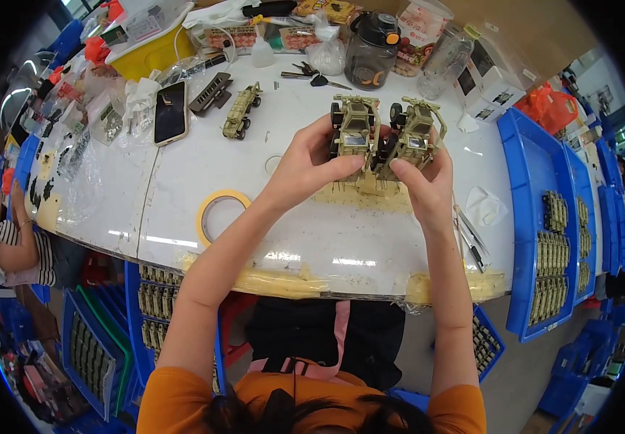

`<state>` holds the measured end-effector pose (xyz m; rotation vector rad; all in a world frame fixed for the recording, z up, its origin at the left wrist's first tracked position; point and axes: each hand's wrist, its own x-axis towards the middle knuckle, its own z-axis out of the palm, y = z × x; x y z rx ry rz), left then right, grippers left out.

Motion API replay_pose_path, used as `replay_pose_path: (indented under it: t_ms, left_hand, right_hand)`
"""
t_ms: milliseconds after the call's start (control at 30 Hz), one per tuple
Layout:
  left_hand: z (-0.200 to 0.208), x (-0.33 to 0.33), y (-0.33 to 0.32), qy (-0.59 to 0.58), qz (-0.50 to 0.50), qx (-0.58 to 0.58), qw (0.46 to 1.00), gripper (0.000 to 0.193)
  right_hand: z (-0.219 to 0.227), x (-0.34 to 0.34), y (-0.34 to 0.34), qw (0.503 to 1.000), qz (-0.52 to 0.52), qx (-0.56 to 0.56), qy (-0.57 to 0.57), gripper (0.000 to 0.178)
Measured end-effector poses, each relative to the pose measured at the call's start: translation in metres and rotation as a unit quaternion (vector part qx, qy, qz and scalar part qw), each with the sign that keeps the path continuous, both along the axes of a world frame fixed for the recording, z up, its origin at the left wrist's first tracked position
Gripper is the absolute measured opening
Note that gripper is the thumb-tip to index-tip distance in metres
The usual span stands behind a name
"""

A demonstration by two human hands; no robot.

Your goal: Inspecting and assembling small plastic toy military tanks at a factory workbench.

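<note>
Two olive-tan toy military trucks are held side by side above the white table (254, 210). My left hand (312, 165) is closed round the left toy truck (356, 130), thumb across its lower end. The right toy truck (415, 134) sits in my right hand (428, 184), thumb pressed on its near end. Both trucks have dark wheels, and they nearly touch; whether they do I cannot tell. Farther left on the table stands another toy truck chassis (242, 112) without a cab, beside a dark olive slatted part (211, 92).
A roll of yellow tape (204, 224), a phone (172, 112), keys (319, 79) and a dark bottle (372, 54) are on the table. Thin tools (471, 235) lie right of my right arm. Blue trays (522, 217) of toy parts stand at right. Another person (19, 249) sits far left.
</note>
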<state>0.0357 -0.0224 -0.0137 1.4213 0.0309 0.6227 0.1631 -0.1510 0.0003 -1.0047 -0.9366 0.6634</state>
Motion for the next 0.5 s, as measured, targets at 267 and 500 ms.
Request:
replay_pose_path:
  t_ms: [267, 500]
  left_hand:
    - [-0.0006, -0.0021, -0.001, 0.003, -0.005, 0.002, 1.0, 0.065]
    - [-0.0016, -0.0012, -0.0002, 0.002, -0.001, 0.013, 1.0, 0.066]
  right_hand:
    - [-0.0024, -0.0004, -0.0002, 1.0, -0.009, 0.009, -0.007, 0.051]
    - [-0.0036, 0.0004, -0.0014, 1.0, -0.015, 0.0, -0.001, 0.051]
